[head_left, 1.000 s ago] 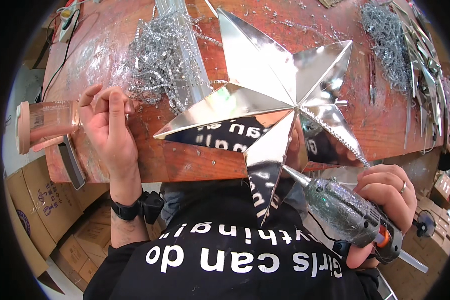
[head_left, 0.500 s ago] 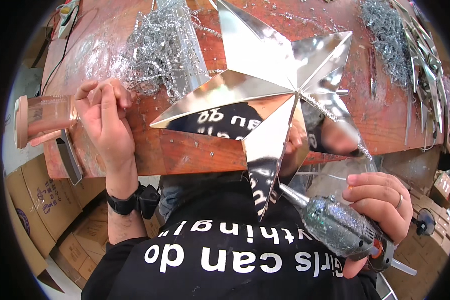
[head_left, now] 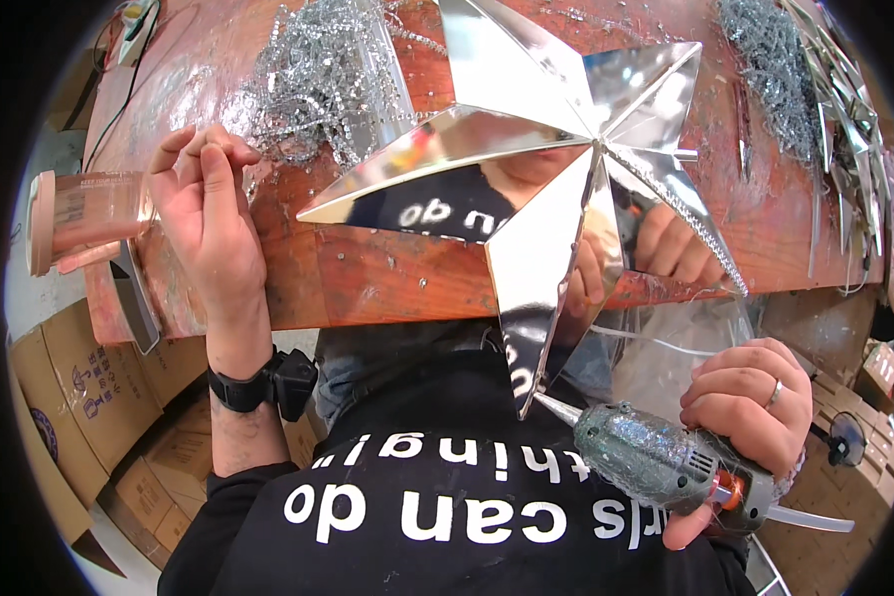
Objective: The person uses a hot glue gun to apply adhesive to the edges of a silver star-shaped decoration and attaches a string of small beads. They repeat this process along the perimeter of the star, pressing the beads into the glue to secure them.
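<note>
1. far left: cup (head_left: 94, 214) lies on its side at the table (head_left: 368, 293) edge, just beside the left hand.
2. left hand (head_left: 209, 194): palm up, fingers curled in, thumb and fingertips bunched. can't tell whether they pinch a strand or nothing.
3. heap of silver bead chain (head_left: 313, 94) on the table, just beyond those fingertips.
4. middle: silver star (head_left: 541, 248), main thing here. upper part over the table, lower arm sticking out past the near edge toward the shirt (head_left: 397, 531). what props it is hidden.
5. row of beads (head_left: 680, 214) sits on the ridge of its lower right arm; no such row on the lower arm's ridge.
6. glue gun (head_left: 636, 447): nozzle at the tip of the lower arm. touching or just off, can't tell; glue line too fine to make out.
7. right hand (head_left: 750, 397) wrapped around the gun's handle, gripping it.
8. my read: step in hand is gluing the lower ridge, nozzle at its outer end. next move calls for gun clear, then chain pressed on while glue is tacky, star kept steady.
9. far right: tinsel pile (head_left: 770, 79), then shiny metal pieces (head_left: 844, 139).
</note>
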Demonstrator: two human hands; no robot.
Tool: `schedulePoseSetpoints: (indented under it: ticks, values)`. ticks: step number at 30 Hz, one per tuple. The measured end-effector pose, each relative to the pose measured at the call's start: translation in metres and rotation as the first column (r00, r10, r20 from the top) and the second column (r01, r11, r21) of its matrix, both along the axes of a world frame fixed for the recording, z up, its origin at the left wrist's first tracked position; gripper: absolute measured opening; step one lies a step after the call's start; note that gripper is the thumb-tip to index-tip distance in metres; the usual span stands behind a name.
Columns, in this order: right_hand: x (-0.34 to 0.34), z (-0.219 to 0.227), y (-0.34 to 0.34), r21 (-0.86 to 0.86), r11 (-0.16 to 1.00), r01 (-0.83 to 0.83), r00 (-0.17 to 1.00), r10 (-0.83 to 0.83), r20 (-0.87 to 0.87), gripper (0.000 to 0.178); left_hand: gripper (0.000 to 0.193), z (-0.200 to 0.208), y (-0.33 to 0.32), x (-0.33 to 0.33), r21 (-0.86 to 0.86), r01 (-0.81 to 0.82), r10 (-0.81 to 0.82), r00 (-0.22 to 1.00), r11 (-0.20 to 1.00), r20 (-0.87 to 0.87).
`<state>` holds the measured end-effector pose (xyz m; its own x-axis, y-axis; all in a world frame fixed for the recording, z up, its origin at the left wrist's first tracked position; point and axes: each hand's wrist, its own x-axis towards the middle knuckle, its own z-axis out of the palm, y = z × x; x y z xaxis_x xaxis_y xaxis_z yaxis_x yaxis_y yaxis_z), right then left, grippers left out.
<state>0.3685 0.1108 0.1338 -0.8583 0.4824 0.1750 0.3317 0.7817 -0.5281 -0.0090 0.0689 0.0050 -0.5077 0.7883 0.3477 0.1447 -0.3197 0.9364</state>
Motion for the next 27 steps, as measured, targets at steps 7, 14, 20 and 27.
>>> schedulePoseSetpoints:
  ticks: [7, 14, 20, 27]
  values:
    - [-0.007, -0.007, -0.016, 0.014, 0.993, 0.113, 0.993, -0.113, -0.032, 0.038, 0.016, -0.003, -0.003, -0.005, 0.015, 0.059, -0.060, 0.997, 0.998, 0.042]
    - [0.008, -0.001, -0.015, 0.014, 1.000, -0.003, 1.000, 0.004, -0.026, 0.076, 0.020, 0.001, -0.009, -0.007, 0.119, 0.187, -0.194, 0.980, 0.975, 0.050]
    - [0.082, -0.061, -0.016, -0.174, 0.723, 0.668, 0.560, -0.643, -0.522, 0.065, 0.032, 0.006, -0.013, 0.016, 0.105, 0.211, -0.198, 0.973, 0.972, -0.119]
    - [0.109, -0.086, 0.048, 0.151, 0.523, 0.838, 0.528, -0.849, 0.015, 0.042, 0.035, 0.023, -0.022, 0.037, 0.010, 0.366, -0.365, 0.930, 0.931, -0.049]
